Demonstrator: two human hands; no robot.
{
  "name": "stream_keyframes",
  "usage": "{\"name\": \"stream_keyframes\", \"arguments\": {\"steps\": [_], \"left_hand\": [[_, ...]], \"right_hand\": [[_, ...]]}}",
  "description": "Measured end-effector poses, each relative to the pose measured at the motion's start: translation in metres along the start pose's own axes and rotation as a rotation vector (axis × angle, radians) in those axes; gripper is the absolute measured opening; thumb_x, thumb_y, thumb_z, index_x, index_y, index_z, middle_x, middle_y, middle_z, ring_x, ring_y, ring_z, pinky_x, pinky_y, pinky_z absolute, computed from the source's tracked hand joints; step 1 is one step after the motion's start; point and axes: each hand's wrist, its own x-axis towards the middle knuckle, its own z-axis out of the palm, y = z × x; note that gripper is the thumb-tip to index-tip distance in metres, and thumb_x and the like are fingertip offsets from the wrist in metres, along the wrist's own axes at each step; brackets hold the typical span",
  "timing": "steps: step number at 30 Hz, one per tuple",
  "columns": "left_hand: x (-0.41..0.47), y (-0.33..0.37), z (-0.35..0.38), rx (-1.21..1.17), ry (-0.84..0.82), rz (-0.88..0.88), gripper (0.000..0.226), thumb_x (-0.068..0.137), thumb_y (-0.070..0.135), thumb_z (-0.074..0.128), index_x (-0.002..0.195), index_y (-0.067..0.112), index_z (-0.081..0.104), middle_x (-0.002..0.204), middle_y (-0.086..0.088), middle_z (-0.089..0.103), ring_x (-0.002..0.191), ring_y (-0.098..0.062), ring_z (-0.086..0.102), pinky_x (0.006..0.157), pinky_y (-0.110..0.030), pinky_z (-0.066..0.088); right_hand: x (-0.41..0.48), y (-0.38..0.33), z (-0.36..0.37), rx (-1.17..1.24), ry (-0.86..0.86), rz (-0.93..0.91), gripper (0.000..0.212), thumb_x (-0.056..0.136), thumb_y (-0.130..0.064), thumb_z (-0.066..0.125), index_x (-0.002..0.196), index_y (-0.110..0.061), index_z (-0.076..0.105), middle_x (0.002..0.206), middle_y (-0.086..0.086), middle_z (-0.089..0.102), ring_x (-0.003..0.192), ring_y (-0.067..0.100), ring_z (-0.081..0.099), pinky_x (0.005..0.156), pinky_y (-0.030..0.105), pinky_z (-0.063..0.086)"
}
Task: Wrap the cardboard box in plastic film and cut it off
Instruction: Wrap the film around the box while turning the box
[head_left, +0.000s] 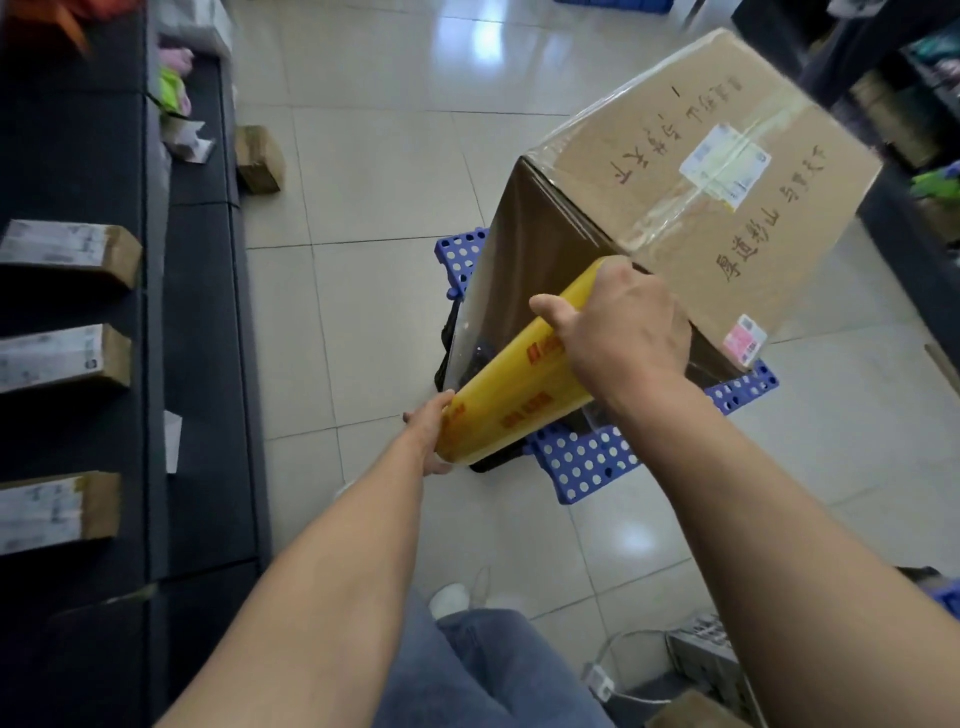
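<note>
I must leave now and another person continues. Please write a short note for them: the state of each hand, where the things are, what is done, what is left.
Left hand: holds the lower end of the yellow film roll.
Right hand: grips the roll's upper end.
Cardboard box: stands on the blue perforated stools, on the tiled floor.
Done: film runs from the roll onto the box's near side.
Left: finish wrapping, then cut the film.
</note>
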Motion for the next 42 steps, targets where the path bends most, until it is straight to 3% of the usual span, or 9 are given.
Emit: {"name": "stream_keyframes", "arguments": {"steps": [7, 13, 18, 22, 27, 33, 36, 40, 42], "left_hand": [[-0.016, -0.007, -0.003, 0.07, 0.007, -0.02, 0.067, 0.077, 0.048, 0.057, 0.135, 0.025, 0.035, 0.141, -0.008, 0.035, 0.126, -0.036, 0.037, 0.096, -0.056, 0.035], [-0.018, -0.018, -0.009, 0.212, 0.002, -0.075, 0.085, 0.063, 0.066, 0.066, 0.134, 0.03, 0.036, 0.132, -0.008, 0.046, 0.105, -0.032, 0.048, 0.061, -0.037, 0.045], [-0.039, -0.021, -0.015, 0.287, -0.02, -0.009, 0.055, 0.082, 0.048, 0.054, 0.13, 0.024, 0.04, 0.121, -0.009, 0.044, 0.102, -0.03, 0.044, 0.081, -0.041, 0.04], [-0.042, -0.029, -0.013, 0.326, -0.067, -0.022, 0.068, 0.078, 0.05, 0.063, 0.133, 0.026, 0.032, 0.124, -0.011, 0.047, 0.082, -0.028, 0.054, 0.057, -0.032, 0.052], [0.077, -0.064, -0.012, 0.393, -0.003, 0.001, 0.109, 0.039, 0.075, 0.068, 0.135, 0.035, 0.038, 0.126, -0.015, 0.054, 0.102, -0.038, 0.06, 0.086, -0.06, 0.047], [-0.07, -0.054, 0.019, 0.371, 0.003, 0.08, 0.022, 0.093, 0.027, 0.044, 0.074, 0.016, 0.048, 0.084, -0.013, 0.054, 0.081, -0.028, 0.055, 0.076, -0.035, 0.047], [-0.055, -0.066, 0.027, 0.365, -0.015, 0.071, 0.02, 0.083, 0.035, 0.059, 0.088, 0.015, 0.062, 0.115, -0.017, 0.058, 0.105, -0.034, 0.058, 0.094, -0.045, 0.048], [0.034, -0.096, 0.032, 0.354, 0.084, 0.061, 0.088, 0.052, 0.064, 0.068, 0.126, 0.02, 0.05, 0.129, -0.013, 0.055, 0.109, -0.035, 0.056, 0.097, -0.05, 0.044], [-0.018, -0.094, 0.052, 0.317, 0.075, 0.059, 0.061, 0.066, 0.054, 0.06, 0.11, 0.013, 0.053, 0.112, -0.015, 0.057, 0.102, -0.03, 0.055, 0.098, -0.042, 0.042]], "right_hand": [[-0.021, 0.004, -0.006, -0.021, -0.035, 0.045, 0.04, 0.092, -0.037, 0.054, 0.117, -0.005, 0.048, 0.116, 0.015, 0.061, 0.106, 0.036, 0.057, 0.085, 0.039, 0.043], [-0.041, -0.001, -0.008, -0.006, -0.051, 0.149, 0.051, 0.089, -0.047, 0.056, 0.118, -0.005, 0.047, 0.116, 0.016, 0.06, 0.107, 0.035, 0.057, 0.083, 0.038, 0.043], [-0.055, 0.008, -0.008, 0.035, -0.062, 0.208, 0.038, 0.09, -0.029, 0.056, 0.119, -0.005, 0.048, 0.12, 0.018, 0.059, 0.11, 0.038, 0.054, 0.089, 0.04, 0.042], [-0.057, 0.017, -0.013, 0.029, -0.012, 0.294, 0.048, 0.09, -0.043, 0.058, 0.116, -0.003, 0.052, 0.119, 0.019, 0.06, 0.11, 0.037, 0.055, 0.084, 0.04, 0.043], [-0.062, 0.033, -0.013, 0.017, -0.072, 0.281, 0.046, 0.086, -0.042, 0.06, 0.113, -0.006, 0.053, 0.116, 0.017, 0.061, 0.106, 0.036, 0.056, 0.08, 0.037, 0.042], [-0.055, 0.065, -0.019, 0.026, -0.114, 0.276, 0.047, 0.087, -0.044, 0.061, 0.112, -0.005, 0.055, 0.112, 0.015, 0.061, 0.102, 0.036, 0.057, 0.073, 0.039, 0.042], [-0.055, 0.084, -0.023, 0.017, -0.159, 0.268, 0.056, 0.084, -0.054, 0.06, 0.112, -0.005, 0.056, 0.109, 0.014, 0.06, 0.103, 0.036, 0.057, 0.069, 0.038, 0.04], [-0.054, 0.108, -0.028, -0.025, -0.246, 0.177, 0.042, 0.083, -0.043, 0.061, 0.105, -0.007, 0.06, 0.104, 0.013, 0.06, 0.098, 0.034, 0.057, 0.072, 0.038, 0.044], [-0.051, 0.116, -0.032, -0.053, -0.258, 0.136, 0.035, 0.083, -0.033, 0.059, 0.106, -0.006, 0.06, 0.106, 0.015, 0.06, 0.096, 0.034, 0.058, 0.076, 0.04, 0.048]]}}
